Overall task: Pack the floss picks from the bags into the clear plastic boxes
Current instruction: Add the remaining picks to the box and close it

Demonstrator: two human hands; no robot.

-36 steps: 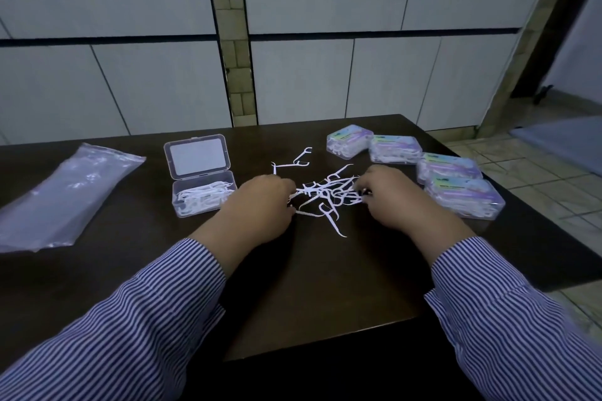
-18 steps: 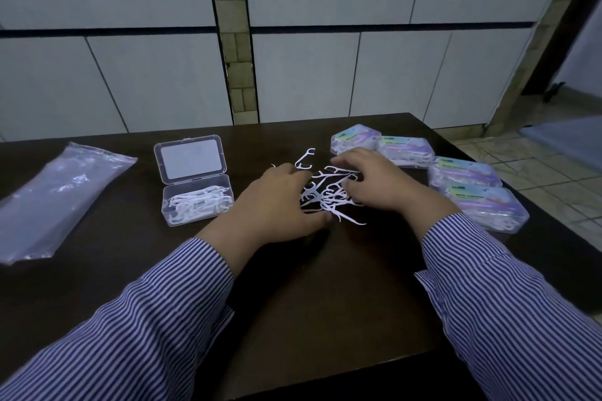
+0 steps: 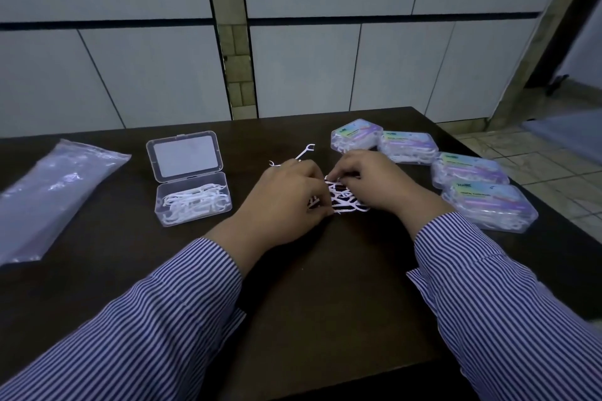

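A loose pile of white floss picks (image 3: 342,200) lies on the dark table (image 3: 325,303) between my hands. My left hand (image 3: 283,202) and my right hand (image 3: 374,185) press in from either side, fingers curled round the pile. One stray pick (image 3: 306,151) lies just behind my left hand. An open clear plastic box (image 3: 192,195) with several picks inside stands to the left, its lid tipped back. A clear plastic bag (image 3: 55,192) lies at the far left.
Several shut, filled boxes (image 3: 469,172) with purple labels run along the table's right edge, the nearest one (image 3: 488,205) close to my right wrist. White cabinet doors stand behind the table. Tiled floor shows at the right.
Both hands have closed in on the scattered picks and gathered them into a tighter bunch. The view has shifted slightly.
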